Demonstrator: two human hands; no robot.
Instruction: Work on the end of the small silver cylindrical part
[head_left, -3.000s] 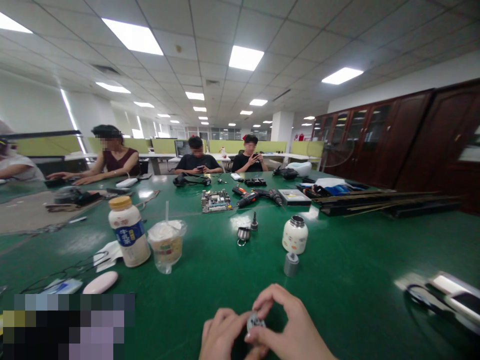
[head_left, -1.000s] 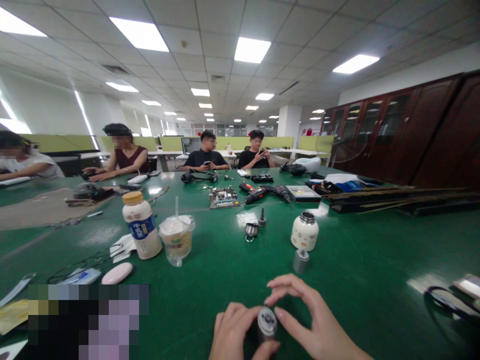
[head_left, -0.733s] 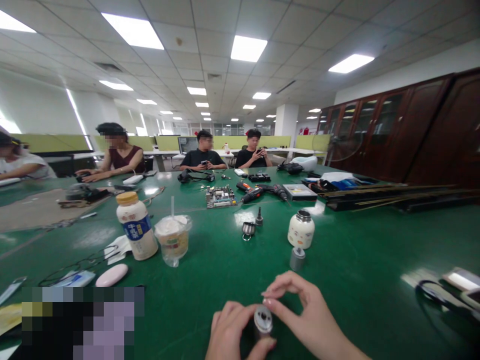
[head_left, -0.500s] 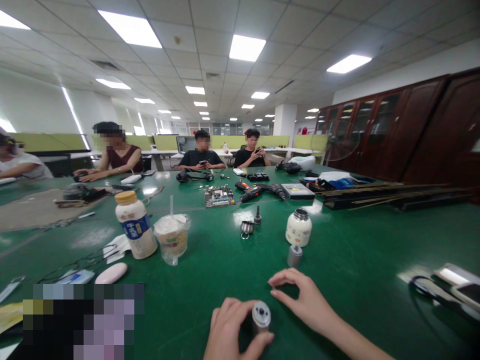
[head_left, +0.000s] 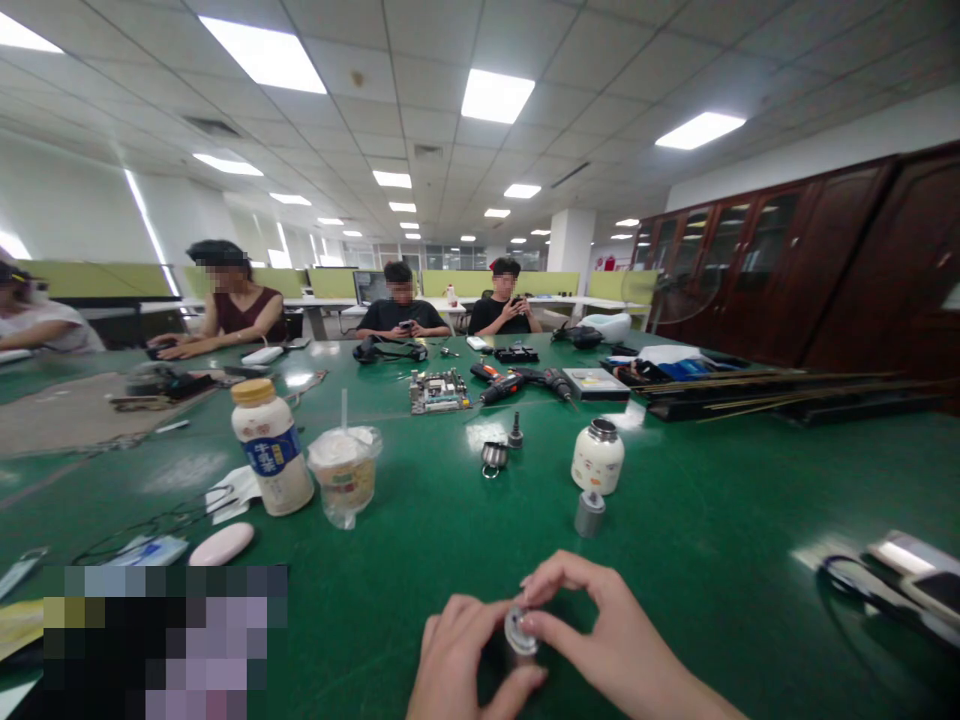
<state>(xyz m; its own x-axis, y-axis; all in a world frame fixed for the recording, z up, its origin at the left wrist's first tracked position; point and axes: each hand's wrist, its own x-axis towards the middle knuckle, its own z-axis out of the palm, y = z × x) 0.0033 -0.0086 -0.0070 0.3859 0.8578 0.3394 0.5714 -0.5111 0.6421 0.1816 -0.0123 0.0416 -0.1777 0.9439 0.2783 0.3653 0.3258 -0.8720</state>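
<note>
Near the bottom of the head view, my left hand (head_left: 469, 655) curls its thumb and fingers round a small grey metal cylinder (head_left: 523, 640) that looks like a small motor. The cylinder stands upright, its round pale end facing up. My right hand (head_left: 592, 630) is over that end, thumb and index finger bent together at its rim. Whatever tiny thing lies between those fingertips is hidden. A second metal cylinder (head_left: 590, 516) stands upright beyond my right hand, just in front of a white flask (head_left: 598, 458) with no lid.
Farther off lie a steel cup-shaped part (head_left: 494, 456), a dark socket-like piece (head_left: 515, 432), a circuit board (head_left: 439, 391) and power drills (head_left: 501, 386). A bottle (head_left: 271, 450) and a plastic drink cup (head_left: 345, 475) stand left. Phones (head_left: 937, 590) lie right. People sit across the table.
My right hand has moved left and down, bringing its pinched fingertips onto the cylinder's top. My left hand has kept its hold on the cylinder in nearly the same place.
</note>
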